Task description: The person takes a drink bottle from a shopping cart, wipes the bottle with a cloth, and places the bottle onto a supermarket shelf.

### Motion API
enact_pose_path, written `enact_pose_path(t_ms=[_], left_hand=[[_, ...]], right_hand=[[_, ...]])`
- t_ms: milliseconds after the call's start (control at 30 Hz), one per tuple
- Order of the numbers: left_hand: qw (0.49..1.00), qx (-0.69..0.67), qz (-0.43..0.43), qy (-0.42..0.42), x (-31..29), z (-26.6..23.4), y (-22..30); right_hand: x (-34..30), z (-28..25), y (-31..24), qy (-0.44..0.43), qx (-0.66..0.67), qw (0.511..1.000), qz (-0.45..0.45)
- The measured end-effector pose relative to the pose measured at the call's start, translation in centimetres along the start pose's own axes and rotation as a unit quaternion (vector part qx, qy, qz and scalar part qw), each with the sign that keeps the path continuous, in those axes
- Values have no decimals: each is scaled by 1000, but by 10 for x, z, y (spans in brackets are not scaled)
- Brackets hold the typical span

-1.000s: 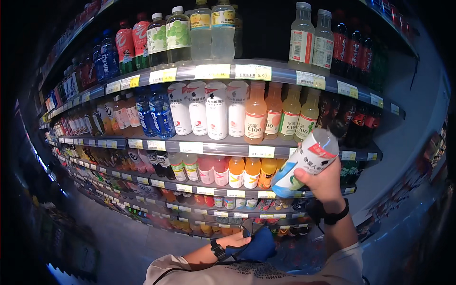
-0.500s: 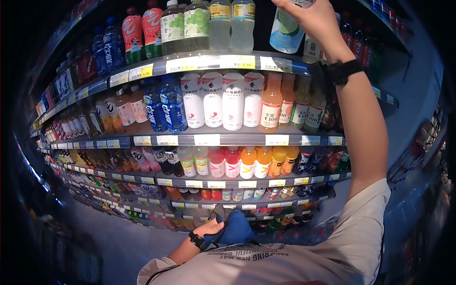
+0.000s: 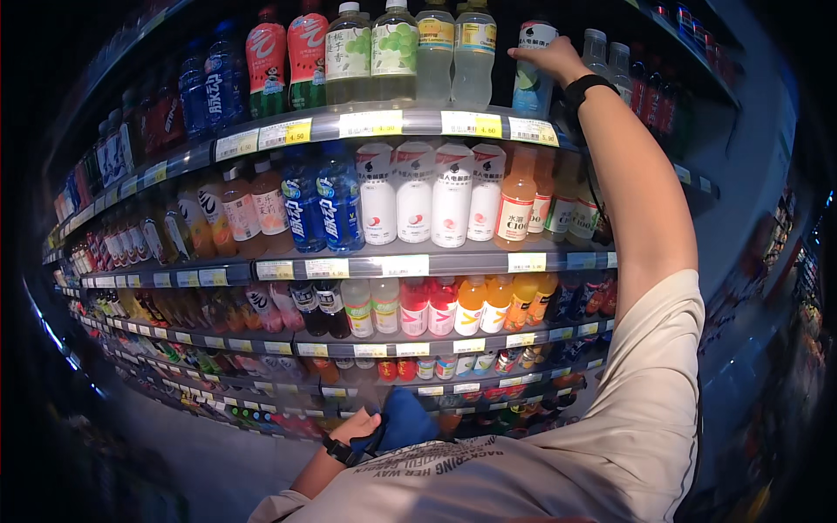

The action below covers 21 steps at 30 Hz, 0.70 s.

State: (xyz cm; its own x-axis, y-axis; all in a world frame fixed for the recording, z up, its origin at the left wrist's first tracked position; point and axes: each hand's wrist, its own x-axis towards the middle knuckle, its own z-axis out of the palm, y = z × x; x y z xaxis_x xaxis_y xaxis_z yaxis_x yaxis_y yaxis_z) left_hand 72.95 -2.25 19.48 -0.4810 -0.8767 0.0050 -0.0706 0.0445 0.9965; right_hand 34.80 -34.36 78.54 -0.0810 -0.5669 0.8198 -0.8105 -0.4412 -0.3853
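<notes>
The person's right hand (image 3: 547,59) is way up at the top shelf (image 3: 384,124), fingers wrapped around a white bottle with a green lime picture (image 3: 532,65). The bottle sits upright on the shelf edge, just beside two pale yellowish bottles (image 3: 453,52) on its left and a couple of clear ones (image 3: 606,57) on its right. A black watch (image 3: 582,87) sits on that wrist, arm fully stretched.

The left hand (image 3: 353,429) is down low near the chest, closed on a blue cloth thing (image 3: 403,420), maybe a bag or pouch, hard to say which.

Stuff that could go sideways, as a guess: the reach is at full stretch, so the grip probably isn't very strong or steady. If the fingers slip, the bottle could tip off the front lip and fall past the lower rows. It's also packed tight up there, so a nudge sideways could knock the neighbouring pale bottles into each other, domino style. The forearm passes right in front of the orange bottles (image 3: 516,205) on the second shelf (image 3: 410,264), so an elbow or sleeve could drag one of those out too. And with the other hand busy holding the blue thing, there's nothing free to catch anything.
</notes>
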Motion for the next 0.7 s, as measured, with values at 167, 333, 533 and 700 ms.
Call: enact_pose_path(t_ms=[167, 333, 533, 700], left_hand=[[999, -45, -22, 11, 7, 11, 17], [998, 44, -54, -2, 19, 12, 24], [994, 38, -94, 45, 48, 47, 6], [995, -31, -68, 71, 61, 84, 30]], right_hand=[[6, -1, 19, -82, 14, 997, 5], [-47, -42, -31, -176, -97, 978, 52], [-86, -73, -58, -286, -166, 943, 34], [-65, -59, -37, -291, -153, 944, 27]])
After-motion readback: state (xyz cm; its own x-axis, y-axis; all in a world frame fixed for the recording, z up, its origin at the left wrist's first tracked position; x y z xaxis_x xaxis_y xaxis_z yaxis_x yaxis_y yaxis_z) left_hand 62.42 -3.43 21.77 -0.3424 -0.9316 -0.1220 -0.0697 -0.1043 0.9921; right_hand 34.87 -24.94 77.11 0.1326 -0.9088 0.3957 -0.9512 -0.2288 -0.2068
